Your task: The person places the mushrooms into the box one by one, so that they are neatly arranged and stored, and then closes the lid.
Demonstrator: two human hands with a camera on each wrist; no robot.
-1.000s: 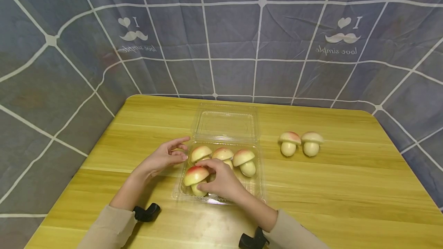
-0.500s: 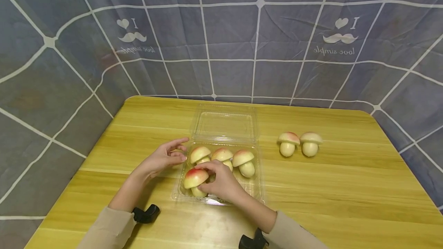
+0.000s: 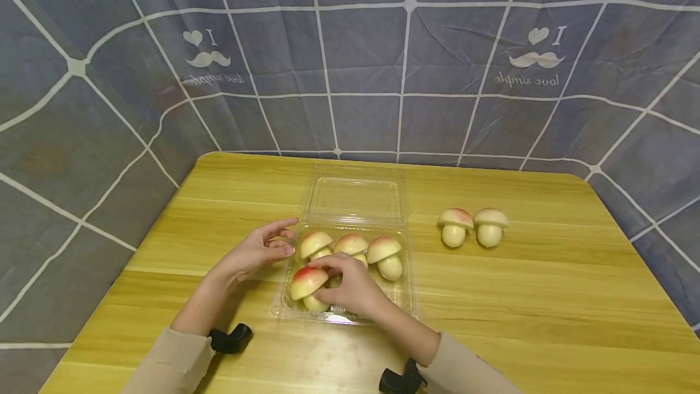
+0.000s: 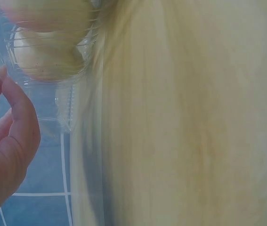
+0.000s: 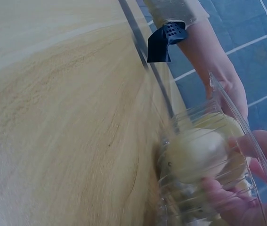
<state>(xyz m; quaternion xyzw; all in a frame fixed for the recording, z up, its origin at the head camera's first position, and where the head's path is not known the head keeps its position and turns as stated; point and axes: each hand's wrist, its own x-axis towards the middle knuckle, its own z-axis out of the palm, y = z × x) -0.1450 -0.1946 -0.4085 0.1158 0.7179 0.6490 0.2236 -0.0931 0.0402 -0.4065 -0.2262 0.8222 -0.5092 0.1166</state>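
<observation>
- Sleeve, beige (image 3: 169,360): left forearm, lower left of the head view; a black wrist fitting (image 3: 231,339) juts from its cuff.
- Left hand (image 3: 251,254): fingers loosely bent, a gap between thumb and forefinger in the head view; just beside the container's left edge. Whether the fingertips touch the rim, cannot tell.
- Red-topped mushroom piece (image 3: 307,284): cream stem, front left corner of the container, cap leaning up and left; gripped by the right hand.
- Left rear mushroom piece (image 3: 314,245): directly behind the red-topped one, inside the container.
- Container, clear plastic (image 3: 341,319): on the table, its ridged lid (image 3: 355,193) laid back and open behind it.
- Middle rear mushroom piece (image 3: 350,243): pink-tinged cap, stem partly hidden by the right hand.
- Right hand (image 3: 355,284): reaching over the container, thumb at the red-topped piece's stem and fingers at its cap, pinching it.
- Right rear mushroom piece (image 3: 385,255): stem slanting down and right.
- Second beige sleeve (image 3: 465,366), with a second black fitting (image 3: 401,379).
- Two loose mushroom pieces, one pink-capped (image 3: 456,227), one paler (image 3: 490,228): side by side on the wood-grain table (image 3: 574,297), right of the container.
</observation>
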